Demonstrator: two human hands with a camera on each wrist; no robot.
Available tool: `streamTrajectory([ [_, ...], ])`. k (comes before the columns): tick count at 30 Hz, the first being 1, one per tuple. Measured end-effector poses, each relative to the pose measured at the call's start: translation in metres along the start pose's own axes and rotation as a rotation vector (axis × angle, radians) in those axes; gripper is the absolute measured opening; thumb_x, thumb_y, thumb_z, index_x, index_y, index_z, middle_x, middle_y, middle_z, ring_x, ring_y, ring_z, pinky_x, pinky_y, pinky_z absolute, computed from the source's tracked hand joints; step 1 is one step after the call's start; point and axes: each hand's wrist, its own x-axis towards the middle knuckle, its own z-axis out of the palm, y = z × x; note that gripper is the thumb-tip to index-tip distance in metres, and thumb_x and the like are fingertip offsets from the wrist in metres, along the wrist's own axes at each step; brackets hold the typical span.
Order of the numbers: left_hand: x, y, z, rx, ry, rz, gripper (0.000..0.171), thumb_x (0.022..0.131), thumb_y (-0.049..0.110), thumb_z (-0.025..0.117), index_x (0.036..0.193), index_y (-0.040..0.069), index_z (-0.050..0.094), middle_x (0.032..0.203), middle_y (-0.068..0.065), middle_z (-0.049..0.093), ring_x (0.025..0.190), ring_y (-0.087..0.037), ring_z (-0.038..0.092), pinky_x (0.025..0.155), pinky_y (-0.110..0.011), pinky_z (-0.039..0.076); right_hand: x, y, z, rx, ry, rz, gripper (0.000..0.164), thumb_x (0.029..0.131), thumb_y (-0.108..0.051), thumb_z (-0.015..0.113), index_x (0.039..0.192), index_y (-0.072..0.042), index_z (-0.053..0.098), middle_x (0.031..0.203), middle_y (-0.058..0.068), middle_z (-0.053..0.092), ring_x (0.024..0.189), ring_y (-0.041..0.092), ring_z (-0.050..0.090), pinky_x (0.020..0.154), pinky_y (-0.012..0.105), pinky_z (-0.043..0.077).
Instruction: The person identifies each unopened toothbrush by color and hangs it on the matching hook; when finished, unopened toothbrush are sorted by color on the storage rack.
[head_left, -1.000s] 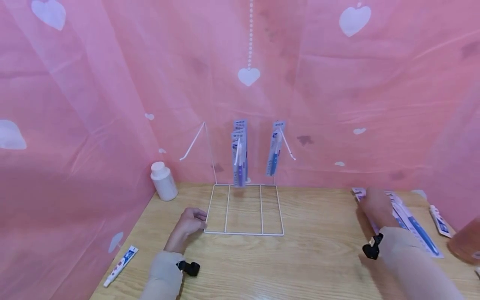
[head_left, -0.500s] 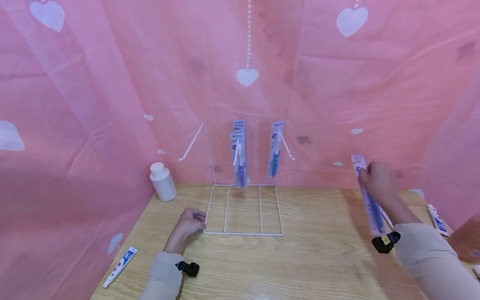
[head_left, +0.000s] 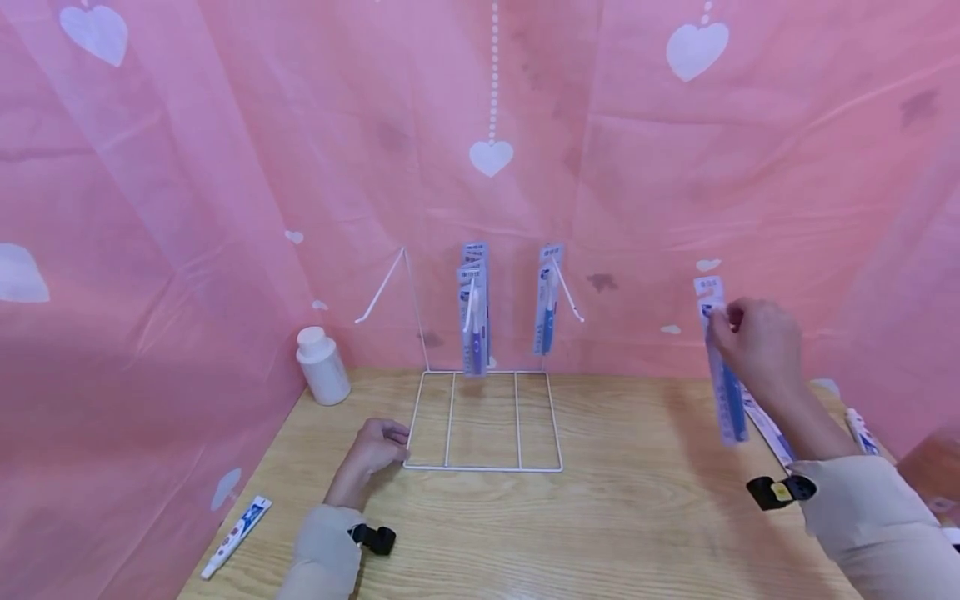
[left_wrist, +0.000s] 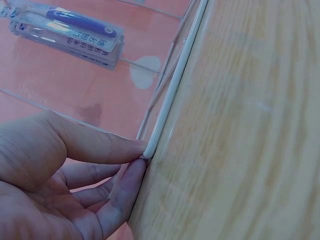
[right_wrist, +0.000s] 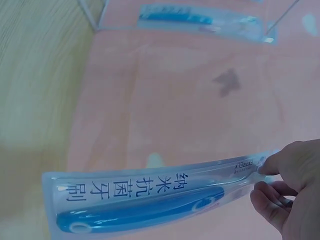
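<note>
My right hand [head_left: 761, 346] pinches a packaged blue toothbrush [head_left: 726, 383] near its upper end, held upright above the table at the right. The right wrist view shows the clear pack of this toothbrush [right_wrist: 145, 200] with its blue handle. At the front left corner of a white wire display rack [head_left: 483, 468], my left hand [head_left: 378, 443] pinches the base wire between thumb and finger. Several packaged toothbrushes [head_left: 474, 325], the front one purple, hang on the rack's middle hook. On its right hook hangs a blue packaged toothbrush [head_left: 547, 308]. The left hook [head_left: 380, 285] bears nothing.
A white bottle [head_left: 324, 367] stands behind the left hand. One toothpaste tube [head_left: 236, 537] lies at the front left, another toothpaste tube [head_left: 861, 432] at the right. More toothbrush packaging [head_left: 768, 429] lies behind the right forearm, near a brownish container [head_left: 933, 471]. Pink cloth [head_left: 637, 167] hangs behind.
My right hand has lifted the packaged blue toothbrush from the pile on the table and moved it up and slightly left. My left hand stays on the rack's corner.
</note>
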Motion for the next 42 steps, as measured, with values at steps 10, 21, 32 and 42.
streamTrajectory([
  [10,0.002,-0.003,0.002,0.006,0.008,-0.038,0.034,0.066,-0.015,0.071,0.099,-0.007,0.068,0.087,-0.011,0.063,0.080,-0.022,0.059,0.069,-0.031,0.051,-0.019,-0.058,-0.019,0.042,0.145,-0.151,0.030,0.094,-0.018,0.064,0.097,0.012,0.067,0.086,0.027,0.065,0.070,0.037,0.062,0.052,0.024,0.041],
  [21,0.000,0.002,-0.002,0.015,0.006,-0.029,0.034,0.066,-0.014,0.071,0.099,-0.008,0.068,0.087,-0.011,0.063,0.081,-0.023,0.059,0.070,-0.031,0.051,-0.050,-0.117,-0.025,0.160,0.284,-0.432,0.011,0.082,-0.004,0.075,0.086,0.003,0.068,0.075,0.012,0.065,0.059,0.020,0.061,0.059,0.003,0.036],
  [32,0.003,0.000,-0.001,0.012,0.002,-0.054,0.035,0.069,-0.013,0.073,0.103,-0.007,0.069,0.090,-0.011,0.063,0.085,-0.024,0.059,0.073,-0.032,0.051,-0.066,-0.147,-0.009,0.210,0.239,-0.506,0.012,0.079,-0.001,0.078,0.087,0.001,0.069,0.075,0.006,0.064,0.060,0.011,0.059,0.054,0.017,0.047],
  [42,0.001,-0.001,0.000,0.001,-0.005,-0.039,0.035,0.068,-0.013,0.073,0.102,-0.008,0.069,0.090,-0.012,0.063,0.084,-0.024,0.059,0.072,-0.031,0.052,-0.066,-0.150,0.014,0.224,0.226,-0.465,0.012,0.080,-0.003,0.078,0.084,0.001,0.068,0.073,0.008,0.064,0.058,0.013,0.059,0.050,0.031,0.052],
])
